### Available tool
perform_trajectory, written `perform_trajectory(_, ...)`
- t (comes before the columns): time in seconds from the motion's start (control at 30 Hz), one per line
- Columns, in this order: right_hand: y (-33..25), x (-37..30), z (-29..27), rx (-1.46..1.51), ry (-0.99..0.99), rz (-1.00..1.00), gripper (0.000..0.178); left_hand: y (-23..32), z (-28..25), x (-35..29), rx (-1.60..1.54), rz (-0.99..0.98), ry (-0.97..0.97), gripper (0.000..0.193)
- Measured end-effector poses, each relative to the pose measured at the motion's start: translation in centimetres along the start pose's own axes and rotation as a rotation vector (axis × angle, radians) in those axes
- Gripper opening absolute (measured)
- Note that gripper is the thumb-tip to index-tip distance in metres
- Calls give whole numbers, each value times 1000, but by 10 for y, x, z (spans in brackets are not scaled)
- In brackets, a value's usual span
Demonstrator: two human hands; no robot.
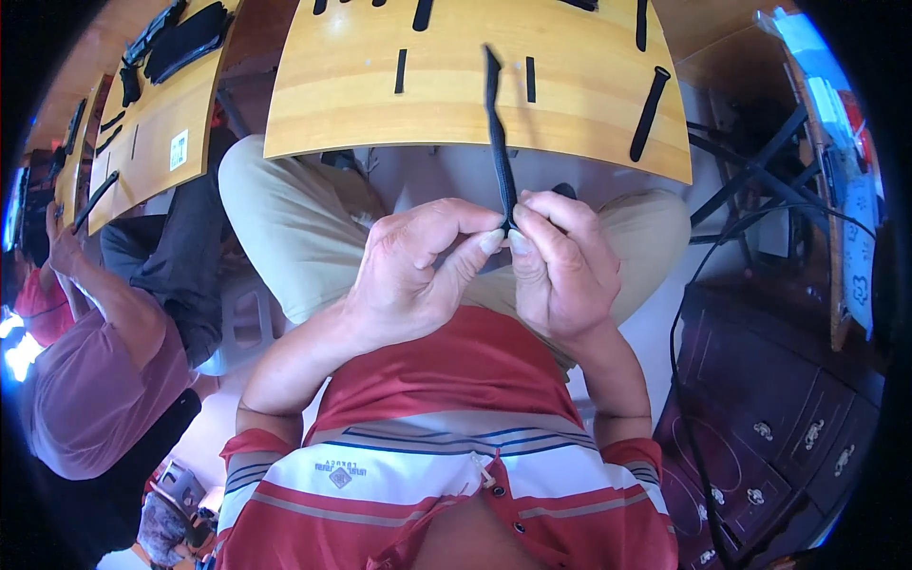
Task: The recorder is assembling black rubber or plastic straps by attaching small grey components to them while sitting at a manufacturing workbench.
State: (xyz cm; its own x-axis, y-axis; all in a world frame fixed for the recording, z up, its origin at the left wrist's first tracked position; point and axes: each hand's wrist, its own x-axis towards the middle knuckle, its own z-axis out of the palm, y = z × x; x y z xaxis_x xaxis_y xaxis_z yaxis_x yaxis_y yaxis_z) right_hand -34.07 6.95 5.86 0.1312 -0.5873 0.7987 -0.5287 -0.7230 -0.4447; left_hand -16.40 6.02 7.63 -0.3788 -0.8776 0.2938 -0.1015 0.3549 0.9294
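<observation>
A narrow black fabric strap (pixel 499 142) rises from my fingers, its far end reaching up over the table's near edge. My left hand (pixel 418 261) pinches the strap's lower end between thumb and forefinger. Close beside it, my right hand (pixel 565 261) grips the same end with thumb and bent fingers. What the fingertips press on exactly is mostly hidden. Beyond the hands, two short black strips (pixel 400 71) lie on the wooden table (pixel 465 109). A longer black strap with a loop end (pixel 650 114) rests near the table's right corner.
More black straps (pixel 423 13) lie along the far part of the table. At left, another person (pixel 104 323) sits by a second table (pixel 176 109) with black items on it. A dark drawer cabinet (pixel 760 418) and a hanging cable (pixel 676 332) stand to the right.
</observation>
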Motion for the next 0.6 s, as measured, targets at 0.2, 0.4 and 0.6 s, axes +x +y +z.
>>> perform_trajectory(0.2,0,-4,1,84,12,99,16,-6,5,2,11,96,15,11)
perform_trajectory(0.4,-4,0,10,-7,104,11,15,7,1,6,-9,89,-56,12)
perform_trajectory(0.6,-6,7,8,33,88,-2,15,5,-1,8,24,2,-59,19)
